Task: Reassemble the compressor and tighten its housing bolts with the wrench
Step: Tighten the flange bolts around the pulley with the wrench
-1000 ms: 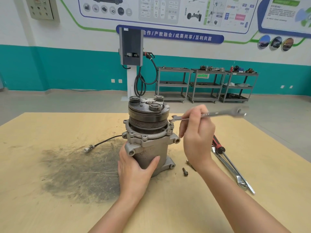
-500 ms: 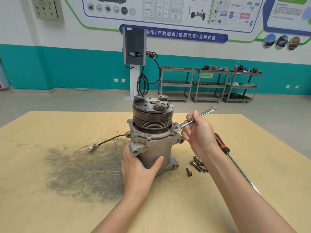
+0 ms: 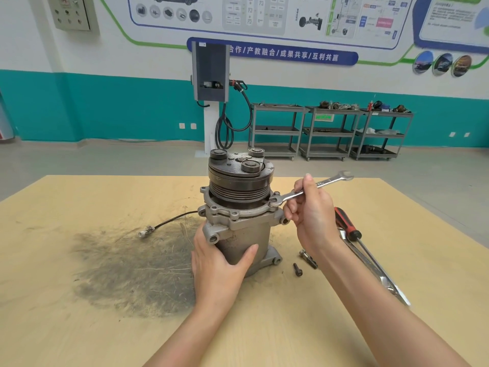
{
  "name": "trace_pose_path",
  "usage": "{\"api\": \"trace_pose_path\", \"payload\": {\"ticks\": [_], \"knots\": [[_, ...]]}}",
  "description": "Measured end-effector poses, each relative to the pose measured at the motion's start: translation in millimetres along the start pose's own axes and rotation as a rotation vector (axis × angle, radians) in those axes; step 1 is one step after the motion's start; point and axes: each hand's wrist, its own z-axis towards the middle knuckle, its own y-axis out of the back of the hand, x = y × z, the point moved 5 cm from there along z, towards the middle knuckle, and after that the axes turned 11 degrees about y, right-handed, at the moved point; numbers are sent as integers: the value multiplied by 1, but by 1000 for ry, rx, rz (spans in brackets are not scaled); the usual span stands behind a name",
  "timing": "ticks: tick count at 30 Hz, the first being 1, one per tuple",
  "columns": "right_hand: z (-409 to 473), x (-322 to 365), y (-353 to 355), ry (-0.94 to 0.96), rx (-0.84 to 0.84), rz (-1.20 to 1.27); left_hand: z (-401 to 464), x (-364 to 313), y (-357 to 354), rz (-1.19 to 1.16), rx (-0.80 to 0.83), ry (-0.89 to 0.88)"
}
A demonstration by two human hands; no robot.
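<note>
The compressor (image 3: 239, 221) stands upright near the middle of the table (image 3: 79, 327), pulley end up. The left hand (image 3: 218, 263) wraps round the lower body to steady it. The right hand (image 3: 312, 215) grips the shank of the wrench (image 3: 312, 188), whose ring end sits over a bolt (image 3: 275, 201) on the right side of the flange.

This looks like the tightening step. To do it well, I'd say the ring should be seated fully down on the bolt head and the handle swung level, not lifted, so it can't ride off. The left hand ought to press the body down and resist the twist. Holding further out along the handle would likely give more leverage. The bolts are probably best snugged in turn round the flange.

Loose bolts (image 3: 297, 268) lie on the table just right of the base, so some seem not yet fitted. A red-handled screwdriver (image 3: 346, 225) and another wrench (image 3: 370, 266) lie beyond them.

As for containers, only the shelving carts (image 3: 330, 131) by the far wall hold anything: small parts on top, too distant to name.
</note>
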Motion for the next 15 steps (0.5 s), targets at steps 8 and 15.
{"api": "trace_pose_path", "payload": {"ticks": [8,15], "knots": [[-5,-4,5,51,-107,42,-1,0,-1,-3,3,-1],[-14,-1,7,172,-136,25,0,1,-1,1,-11,0]]}}
